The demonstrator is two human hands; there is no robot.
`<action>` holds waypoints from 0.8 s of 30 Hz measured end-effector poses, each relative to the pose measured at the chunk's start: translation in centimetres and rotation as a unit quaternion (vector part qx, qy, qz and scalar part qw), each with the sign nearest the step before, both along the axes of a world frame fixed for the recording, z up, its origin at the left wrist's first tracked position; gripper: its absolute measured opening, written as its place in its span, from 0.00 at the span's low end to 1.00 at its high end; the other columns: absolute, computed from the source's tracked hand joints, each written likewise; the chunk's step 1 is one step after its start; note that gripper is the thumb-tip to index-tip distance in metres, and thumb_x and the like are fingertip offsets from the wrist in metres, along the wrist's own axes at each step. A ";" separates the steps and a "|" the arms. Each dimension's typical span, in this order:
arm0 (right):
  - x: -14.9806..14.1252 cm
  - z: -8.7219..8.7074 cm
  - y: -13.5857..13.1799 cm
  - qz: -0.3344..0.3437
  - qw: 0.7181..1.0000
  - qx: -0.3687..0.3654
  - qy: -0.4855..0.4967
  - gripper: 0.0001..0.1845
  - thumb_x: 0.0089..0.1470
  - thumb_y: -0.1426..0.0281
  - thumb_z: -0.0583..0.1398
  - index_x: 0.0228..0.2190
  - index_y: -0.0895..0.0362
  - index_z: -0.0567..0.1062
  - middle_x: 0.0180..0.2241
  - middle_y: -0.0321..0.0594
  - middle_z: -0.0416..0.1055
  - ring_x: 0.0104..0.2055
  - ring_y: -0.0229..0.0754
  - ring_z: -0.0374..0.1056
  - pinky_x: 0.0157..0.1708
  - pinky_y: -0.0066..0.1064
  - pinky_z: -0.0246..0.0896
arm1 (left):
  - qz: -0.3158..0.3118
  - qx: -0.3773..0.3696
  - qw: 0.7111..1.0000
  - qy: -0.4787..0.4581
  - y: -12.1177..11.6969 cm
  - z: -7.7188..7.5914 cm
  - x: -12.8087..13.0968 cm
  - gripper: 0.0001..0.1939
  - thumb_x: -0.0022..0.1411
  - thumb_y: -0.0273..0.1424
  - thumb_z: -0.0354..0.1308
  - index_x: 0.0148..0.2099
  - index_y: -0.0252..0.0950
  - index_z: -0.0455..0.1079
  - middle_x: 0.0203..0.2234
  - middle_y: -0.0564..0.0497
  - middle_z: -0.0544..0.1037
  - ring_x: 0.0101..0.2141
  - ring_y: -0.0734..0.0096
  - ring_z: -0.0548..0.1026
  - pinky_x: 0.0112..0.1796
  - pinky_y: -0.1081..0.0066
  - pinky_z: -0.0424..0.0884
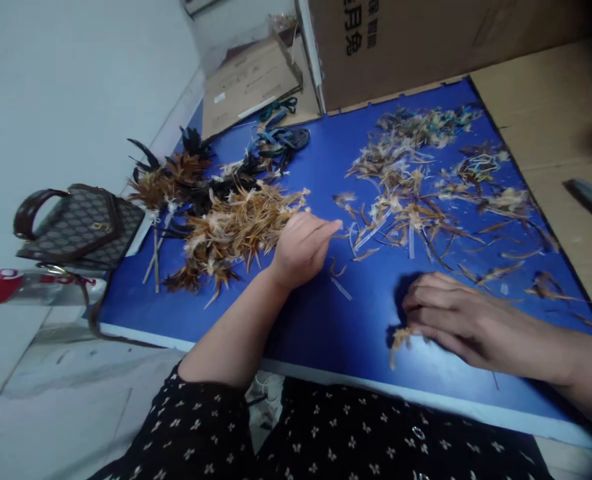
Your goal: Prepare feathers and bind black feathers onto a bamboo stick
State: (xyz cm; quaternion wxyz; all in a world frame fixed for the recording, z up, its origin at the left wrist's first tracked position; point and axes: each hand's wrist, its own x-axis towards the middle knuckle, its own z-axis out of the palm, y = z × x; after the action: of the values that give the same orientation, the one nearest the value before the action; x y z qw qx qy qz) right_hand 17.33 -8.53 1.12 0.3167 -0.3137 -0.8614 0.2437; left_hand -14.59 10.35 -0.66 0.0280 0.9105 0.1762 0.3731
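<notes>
My left hand (303, 247) rests on the blue board (326, 320), fingers drawn together and pointing right, touching the edge of a pile of brown and tan feathers (236, 230); what its fingertips pinch, if anything, is hidden. My right hand (451, 317) lies low on the board near the front edge, fingers pressed together over a small tuft of tan feathers (400, 339) that sticks out to its left.
Loose feather scraps and stems (416, 193) are strewn over the board's right half. Dark feathers (176, 173) and teal ribbon (281, 137) lie at the back left. A patterned handbag (83, 227) sits left of the board. Cardboard boxes (401, 40) stand behind.
</notes>
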 end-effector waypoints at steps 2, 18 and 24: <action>0.6 -0.6 0.1 -0.053 0.998 -0.023 0.016 0.06 0.75 0.69 0.63 0.48 0.52 0.82 0.43 0.45 0.83 0.47 0.48 0.79 0.49 0.40 0.75 | -0.010 0.005 1.000 -0.024 -0.6 0.3 0.4 0.16 0.81 0.29 0.56 0.64 0.41 0.79 0.44 0.43 0.88 0.44 0.62 0.84 0.50 0.57 0.77; 0.6 1.4 2.0 -0.203 0.878 -0.340 0.268 0.29 0.70 0.41 0.66 0.52 0.54 0.78 0.32 0.39 0.80 0.29 0.39 0.70 0.32 0.32 0.69 | -0.019 -0.609 0.773 -0.176 -9.8 0.9 9.7 0.26 0.70 0.37 0.73 0.66 0.35 0.82 0.42 0.45 0.88 0.39 0.70 0.83 0.45 0.68 0.80; 0.4 1.3 2.8 -0.164 0.863 -0.378 0.291 0.34 0.69 0.42 0.67 0.60 0.56 0.76 0.26 0.33 0.76 0.24 0.37 0.66 0.26 0.30 0.62 | -0.058 -0.606 0.766 -0.205 -9.2 1.9 12.1 0.14 0.68 0.40 0.75 0.47 0.35 0.87 0.38 0.46 0.86 0.36 0.71 0.80 0.44 0.67 0.77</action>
State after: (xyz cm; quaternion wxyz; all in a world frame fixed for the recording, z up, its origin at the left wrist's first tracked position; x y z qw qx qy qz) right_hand 17.73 -5.74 2.42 0.4454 -0.4610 -0.5081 0.5753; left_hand -2.50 1.18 1.26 0.6311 0.6143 0.3032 0.3640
